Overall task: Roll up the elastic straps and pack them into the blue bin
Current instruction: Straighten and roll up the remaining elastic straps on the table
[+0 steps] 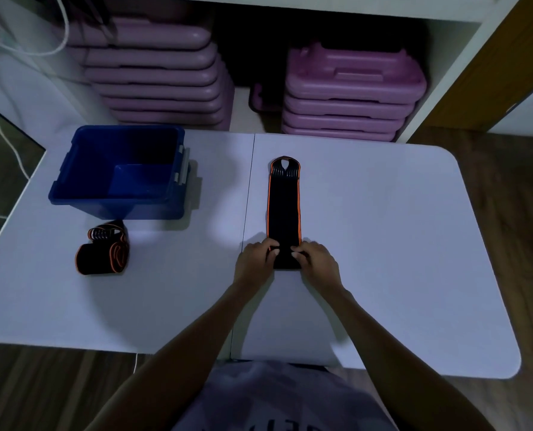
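A black elastic strap (284, 206) with orange edges lies flat on the white table (383, 244), running away from me, its looped end farthest off. My left hand (256, 258) and my right hand (316, 258) pinch the near end from either side, where a short thick fold or roll sits between the fingers. A second strap (103, 251), loosely bunched, lies at the left, just in front of the blue bin (72, 181). The bin stands at the table's far left; its inside looks dark and nothing shows in it.
Stacks of purple plastic step platforms (349, 94) fill a white shelf behind the table. A white cord (7, 138) hangs at the far left. Wooden floor surrounds the table, and my torso is close to its near edge.
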A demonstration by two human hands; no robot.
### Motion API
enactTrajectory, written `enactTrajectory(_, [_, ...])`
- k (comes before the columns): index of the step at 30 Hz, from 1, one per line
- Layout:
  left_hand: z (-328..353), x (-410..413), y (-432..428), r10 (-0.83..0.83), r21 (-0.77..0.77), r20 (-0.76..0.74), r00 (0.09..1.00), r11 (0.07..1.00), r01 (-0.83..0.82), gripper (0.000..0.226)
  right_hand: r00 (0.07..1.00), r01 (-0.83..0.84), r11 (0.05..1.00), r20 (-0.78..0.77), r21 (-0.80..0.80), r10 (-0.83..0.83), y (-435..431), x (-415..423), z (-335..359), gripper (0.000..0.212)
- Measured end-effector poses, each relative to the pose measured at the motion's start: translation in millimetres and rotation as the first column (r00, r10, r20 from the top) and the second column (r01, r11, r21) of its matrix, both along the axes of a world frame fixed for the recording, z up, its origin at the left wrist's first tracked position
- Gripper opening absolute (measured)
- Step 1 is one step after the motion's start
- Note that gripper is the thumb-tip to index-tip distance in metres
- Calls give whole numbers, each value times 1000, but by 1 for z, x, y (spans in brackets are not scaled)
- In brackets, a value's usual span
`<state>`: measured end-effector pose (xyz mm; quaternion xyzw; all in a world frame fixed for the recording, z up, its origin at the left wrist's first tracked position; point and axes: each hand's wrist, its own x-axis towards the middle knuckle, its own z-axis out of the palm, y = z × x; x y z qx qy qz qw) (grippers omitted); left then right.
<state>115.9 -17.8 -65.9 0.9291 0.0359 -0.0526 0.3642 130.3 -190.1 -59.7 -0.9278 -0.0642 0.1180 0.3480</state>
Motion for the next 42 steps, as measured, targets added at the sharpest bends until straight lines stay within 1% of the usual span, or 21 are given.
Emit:
enactTrajectory(2, [-2, -1, -1, 39, 59, 74, 996, 997, -44, 24, 1000, 23, 999, 0, 22, -23, 1, 1, 2, 17])
enactTrajectory(3, [0, -2, -1, 26, 85, 129, 991, 996, -37, 25, 1000, 15, 1000, 10, 24, -15, 1, 1, 3, 17])
enactTrajectory(6, [4, -3, 0, -167, 205, 297, 940, 973, 108, 20, 993, -90, 992, 72, -94, 97, -5, 4, 2, 22])
enactTrajectory(7, [5, -5, 1, -220, 231, 314, 924, 961, 151, 20, 984, -128, 979, 103, -156, 145, -8, 4, 2, 25])
enactTrajectory(8, [4, -7, 3, -253, 243, 311, 916, 953, 181, 20, 972, -166, 964, 132, -207, 195, -12, 4, 1, 29])
enactTrajectory(10, [-6, -11, 11, -309, 282, 227, 923, 929, 242, 27, 943, -254, 933, 148, -255, 297, -21, 3, -1, 45])
enactTrajectory(12, [-16, -15, 21, -389, 348, 139, 911, 880, 323, 47, 908, -329, 902, 168, -282, 383, -26, 3, -4, 59])
enactTrajectory(13, [-16, -16, 26, -410, 337, 125, 903, 874, 350, 52, 894, -340, 897, 200, -283, 402, -26, 4, -4, 57])
enactTrajectory(14, [-16, -15, 29, -412, 308, 137, 901, 882, 356, 51, 881, -342, 900, 240, -271, 407, -27, 5, -6, 52])
enactTrajectory(16, [-10, -12, 28, -378, 238, 165, 911, 912, 335, 41, 886, -339, 917, 255, -212, 387, -26, 9, -6, 45])
enactTrajectory(19, [-1, -4, 24, -296, 123, 78, 952, 950, 285, 36, 942, -323, 942, 60, -91, 329, -26, 19, 0, 43])
enactTrajectory(22, [6, 6, 22, -252, 63, 46, 967, 967, 249, 25, 954, -293, 955, -48, 35, 295, -23, 30, 1, 35])
enactTrajectory(23, [11, 9, 20, -202, 28, 23, 979, 979, 202, 25, 960, -263, 960, -74, 90, 270, -22, 32, 2, 32])
enactTrajectory(26, [16, 22, 12, -54, -134, -102, 993, 990, 40, 50, 967, -158, 968, -169, 194, 191, -17, 38, 6, 24])
enactTrajectory(27, [14, 25, 11, -26, -145, -117, 993, 989, 9, 52, 968, -127, 971, -190, 202, 166, -16, 40, 6, 23])
enactTrajectory(30, [8, 30, 8, 30, -151, -118, 993, 987, -48, 42, 970, -27, 965, -226, 260, 88, -11, 45, 5, 21])
enactTrajectory(33, [9, 32, 4, 83, -170, -94, 992, 981, -98, 30, 976, 68, 965, -216, 253, -12, -8, 48, 2, 14])
enactTrajectory(34, [8, 33, 4, 113, -186, -83, 990, 974, -127, 29, 977, 92, 964, -208, 251, -39, -7, 48, 1, 15])
enactTrajectory(36, [8, 36, 4, 187, -237, -83, 979, 950, -201, 17, 978, 133, 960, -189, 248, -86, -5, 48, 1, 18])
enactTrajectory(37, [9, 36, 4, 200, -239, -86, 976, 947, -215, 17, 975, 157, 957, -193, 246, -111, -3, 49, 0, 20])
enactTrajectory(42, [8, 34, 6, 79, -110, -14, 997, 991, -80, 32, 945, 278, 935, -237, 219, -225, 1, 53, 2, 20])
